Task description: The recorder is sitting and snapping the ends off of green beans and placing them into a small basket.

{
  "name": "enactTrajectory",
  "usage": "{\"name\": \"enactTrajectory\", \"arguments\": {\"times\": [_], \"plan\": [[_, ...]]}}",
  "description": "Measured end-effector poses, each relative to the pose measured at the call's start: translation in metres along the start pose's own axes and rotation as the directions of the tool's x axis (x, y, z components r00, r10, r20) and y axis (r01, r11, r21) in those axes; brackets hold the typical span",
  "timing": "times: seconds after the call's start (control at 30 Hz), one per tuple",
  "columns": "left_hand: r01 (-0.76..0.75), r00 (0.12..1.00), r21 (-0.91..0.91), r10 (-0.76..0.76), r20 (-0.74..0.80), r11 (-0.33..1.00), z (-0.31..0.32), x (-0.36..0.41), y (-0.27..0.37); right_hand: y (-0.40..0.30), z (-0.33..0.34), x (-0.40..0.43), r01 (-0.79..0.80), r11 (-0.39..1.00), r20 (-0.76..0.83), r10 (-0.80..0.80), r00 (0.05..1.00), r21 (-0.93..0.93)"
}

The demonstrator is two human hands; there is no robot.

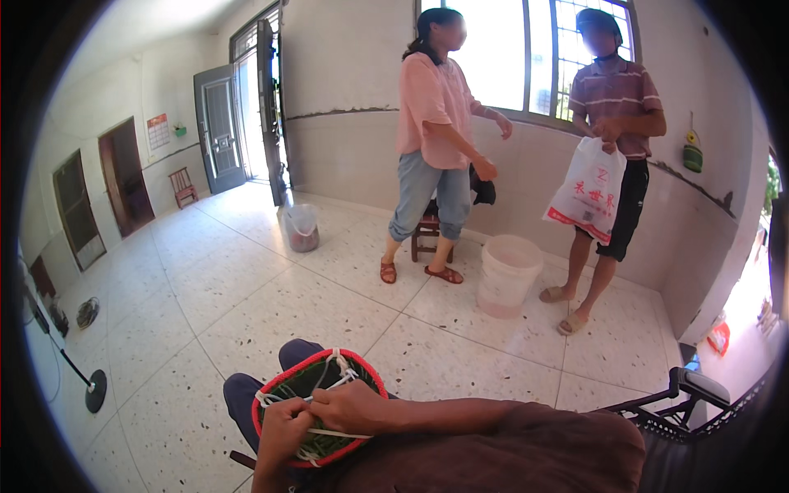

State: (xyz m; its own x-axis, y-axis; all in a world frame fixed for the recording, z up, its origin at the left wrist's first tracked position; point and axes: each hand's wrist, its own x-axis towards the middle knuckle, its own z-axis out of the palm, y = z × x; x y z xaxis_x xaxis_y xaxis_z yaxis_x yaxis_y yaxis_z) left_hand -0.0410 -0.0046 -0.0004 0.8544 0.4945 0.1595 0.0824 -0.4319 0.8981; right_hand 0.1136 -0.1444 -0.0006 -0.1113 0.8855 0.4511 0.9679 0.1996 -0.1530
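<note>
A woven basket (372, 370) with a red-wrapped rim and a dark green inside rests tilted on my lap. White cord (346, 377) is looped around the rim in several places and crosses the opening. My left hand (286, 424) is over the near left part of the rim, thumb and fingers pinched at the cord. My right hand (350, 405) reaches across the basket, its curled fingers meeting the left fingertips on the cord. The fingers hide the exact spot where they meet. Another pale strand (339, 434) runs below the right hand.
One person (434, 117) stands by a wooden stool (425, 240); another person (616, 111) holds a white plastic bag (585, 185) bearing writing. A large white bucket (509, 277) and a clear bucket (301, 228) stand on the floor. A black-framed chair (684, 394) is at right.
</note>
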Motion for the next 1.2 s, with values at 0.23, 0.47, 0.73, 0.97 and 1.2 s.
{"name": "enactTrajectory", "arguments": {"times": [0.23, 0.47, 0.73, 0.97, 1.2], "plan": [[0.183, 0.983, -0.273, -0.182, 0.029, 0.944, -0.003, 0.000, 0.006, 0.009, 0.001, -0.004, -0.087, 0.996, -0.064, 0.085, 0.994, -0.024], [-0.092, 0.991, 0.402, 0.124, -0.056, 0.911, 0.009, -0.006, -0.014, 0.037, 0.006, 0.011, 0.163, 0.966, 0.441, -0.059, 0.896, -0.202], [0.042, 0.986, 0.748, 0.094, -0.138, 0.662, 0.019, -0.012, 0.002, 0.024, 0.031, 0.045, 0.386, 0.922, 0.824, -0.189, 0.534, -0.039], [-0.027, 0.996, 0.736, 0.081, -0.038, 0.677, 0.015, -0.012, 0.002, 0.070, 0.076, 0.038, 0.345, 0.903, 0.862, -0.376, 0.341, 0.257], [-0.059, 0.996, 0.621, 0.084, -0.011, 0.782, 0.013, -0.018, 0.001, 0.043, 0.017, 0.045, 0.386, 0.906, 0.888, -0.314, 0.335, 0.175]]}}
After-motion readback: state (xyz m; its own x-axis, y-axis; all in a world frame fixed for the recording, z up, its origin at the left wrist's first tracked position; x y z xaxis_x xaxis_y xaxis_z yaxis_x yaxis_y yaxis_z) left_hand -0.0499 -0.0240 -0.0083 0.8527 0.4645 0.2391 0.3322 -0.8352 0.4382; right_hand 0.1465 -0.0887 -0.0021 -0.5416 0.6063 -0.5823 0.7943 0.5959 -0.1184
